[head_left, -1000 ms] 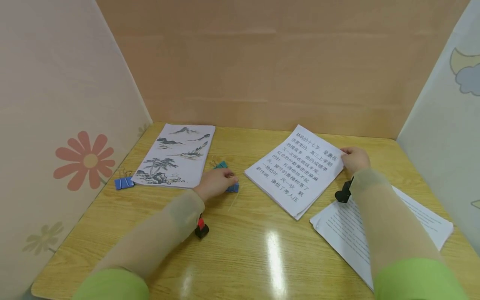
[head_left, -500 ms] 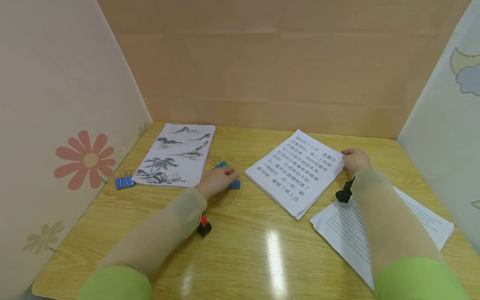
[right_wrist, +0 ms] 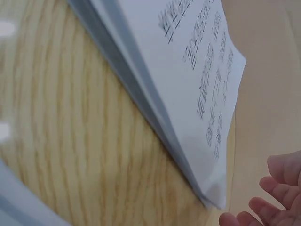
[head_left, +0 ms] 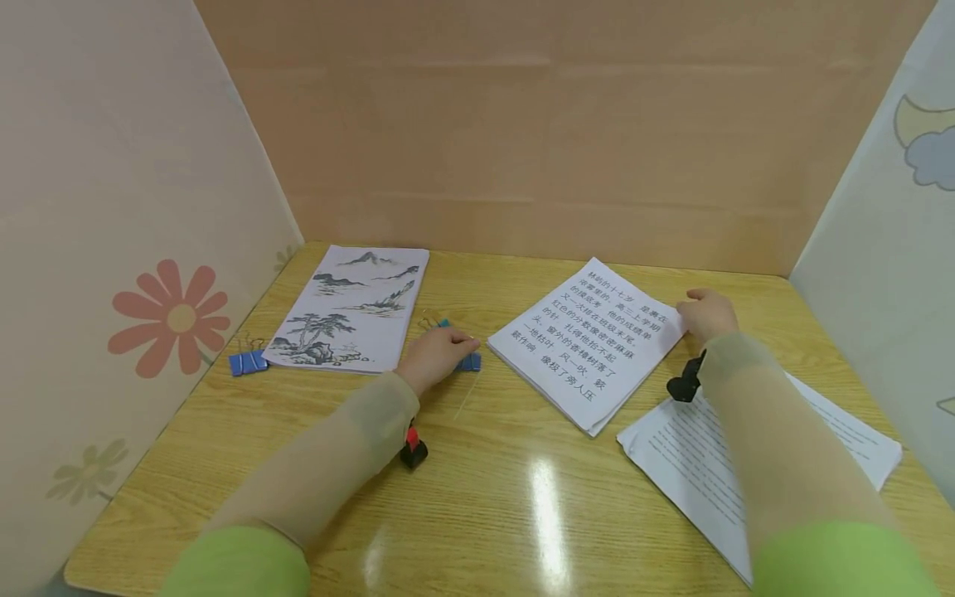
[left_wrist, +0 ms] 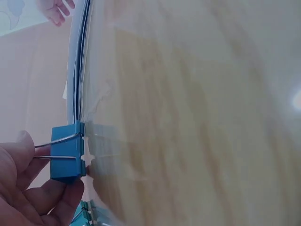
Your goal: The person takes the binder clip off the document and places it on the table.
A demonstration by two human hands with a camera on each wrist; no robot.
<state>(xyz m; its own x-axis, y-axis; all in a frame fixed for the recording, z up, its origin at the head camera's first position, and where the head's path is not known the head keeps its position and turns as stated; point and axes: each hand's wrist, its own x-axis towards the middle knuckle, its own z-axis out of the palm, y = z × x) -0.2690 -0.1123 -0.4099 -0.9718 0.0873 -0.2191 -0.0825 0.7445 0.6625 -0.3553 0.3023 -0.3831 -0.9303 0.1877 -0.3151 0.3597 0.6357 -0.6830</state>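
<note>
In the left wrist view my left hand (head_left: 436,356) pinches a blue binder clip (left_wrist: 67,153) by its two wire handles, other fingers under its body. The clip's mouth is close to the edge of a paper stack with large printed characters (head_left: 585,340). In the head view, fingers partly cover this clip beside the stack's left corner. A teal binder clip (left_wrist: 82,215) lies just behind it. My right hand (head_left: 709,315) is by the stack's right corner, fingers loose and slightly apart from the paper in the right wrist view, holding nothing.
A stack with a landscape ink picture (head_left: 351,307) lies at the back left, another blue binder clip (head_left: 248,362) by its lower corner. A stack of small-print sheets (head_left: 679,464) lies under the right forearm. Walls (head_left: 522,149) bound the wooden table (head_left: 477,514).
My left hand has shifted slightly right with the blue binder clip, closer to the stack. My right hand has let go of the stack's corner, and the stack's raised far corner has settled lower.
</note>
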